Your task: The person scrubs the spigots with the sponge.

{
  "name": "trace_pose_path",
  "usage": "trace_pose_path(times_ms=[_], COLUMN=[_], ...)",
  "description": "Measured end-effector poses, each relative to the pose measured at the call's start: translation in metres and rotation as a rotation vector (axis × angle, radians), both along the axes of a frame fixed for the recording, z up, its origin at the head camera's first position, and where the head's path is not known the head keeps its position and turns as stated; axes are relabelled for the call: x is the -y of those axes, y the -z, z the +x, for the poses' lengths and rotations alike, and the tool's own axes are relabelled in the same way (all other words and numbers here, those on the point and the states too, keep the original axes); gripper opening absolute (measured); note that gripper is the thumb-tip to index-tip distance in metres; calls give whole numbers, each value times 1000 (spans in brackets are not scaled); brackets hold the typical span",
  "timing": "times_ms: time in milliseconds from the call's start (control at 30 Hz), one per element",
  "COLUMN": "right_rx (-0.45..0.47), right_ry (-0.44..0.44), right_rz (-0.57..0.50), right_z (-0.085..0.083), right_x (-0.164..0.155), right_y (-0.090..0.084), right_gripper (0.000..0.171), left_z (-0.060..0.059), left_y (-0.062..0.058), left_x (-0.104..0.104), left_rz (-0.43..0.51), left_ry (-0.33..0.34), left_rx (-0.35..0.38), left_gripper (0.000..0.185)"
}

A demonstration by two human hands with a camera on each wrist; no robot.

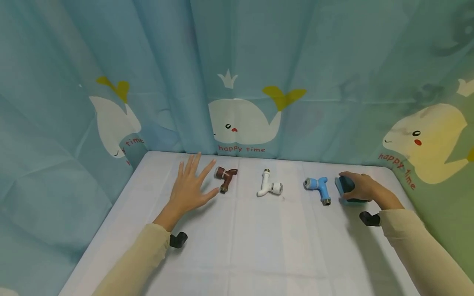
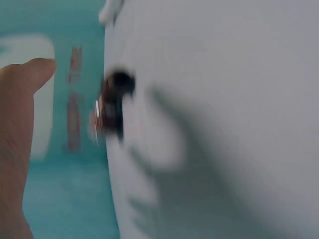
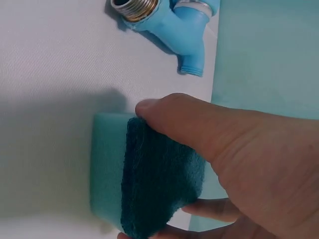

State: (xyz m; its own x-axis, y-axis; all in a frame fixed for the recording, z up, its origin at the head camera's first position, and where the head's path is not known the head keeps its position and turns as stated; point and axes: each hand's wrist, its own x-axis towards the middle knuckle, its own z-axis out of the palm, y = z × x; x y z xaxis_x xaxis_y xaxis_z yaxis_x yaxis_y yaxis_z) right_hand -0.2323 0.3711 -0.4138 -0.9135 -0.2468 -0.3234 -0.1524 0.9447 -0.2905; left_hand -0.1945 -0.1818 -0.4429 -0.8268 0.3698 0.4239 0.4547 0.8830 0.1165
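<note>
Gripping the sponge (image 1: 348, 190) in your right hand (image 1: 364, 187) near the table's (image 1: 237, 246) right edge | left hand (image 1: 189, 187) flat, fingers spread, by brown tap (image 1: 226, 177), seemingly not touching | steady tap before scrubbing.

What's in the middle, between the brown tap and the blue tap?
A white tap lies on the table between the brown tap and the blue tap. The head view shows all three in a row, apart from each other.

A teal sponge (image 1: 347, 190) with a dark scouring face rests on its edge just right of the blue tap (image 1: 319, 187). The brown tap (image 1: 226, 177) lies well left of the blue tap.
</note>
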Motion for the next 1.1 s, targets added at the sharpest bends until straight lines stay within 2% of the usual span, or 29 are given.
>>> trace_pose_path(times_ms=[100, 200, 300, 400, 500, 600, 733, 867, 1000, 1100], right_rx=[-35, -92, -149, -193, -228, -255, -267, -262, -252, -261], right_ry=[17, 13, 13, 14, -3, -17, -25, -17, -14, -23], right_rz=[-13, -30, -45, -67, -98, -120, -139, -149, -152, -165], right_z=[3, 10, 21, 28, 30, 32, 37, 43, 47, 48], right_x=[-3, -5, -6, -5, 0, 4, 7, 8, 7, 5], right_y=[-3, -6, -7, -9, -10, -12, -12, -9, -7, -6], right_gripper=[84, 83, 81, 81, 81, 81, 82, 83, 83, 83], left_z=[-15, -28, -36, -39, -42, -45, -48, -52, -57, -60], left_y=[-7, -15, -18, -17, -12, -6, 4, 13, 14, 5], left_x=[-44, -102, -163, -215, -251, -273, -289, -297, -300, -295], left_rz=[-22, -86, -188, -283, -358, -411, -461, -481, -416, -254], left_ry=[104, 216, 323, 377, 368, 321, 266, 250, 278, 322], left_rx=[-9, 40, 104, 179, 228, 259, 302, 302, 315, 397], left_gripper=[84, 83, 84, 83, 85, 89, 92, 77, 64, 71])
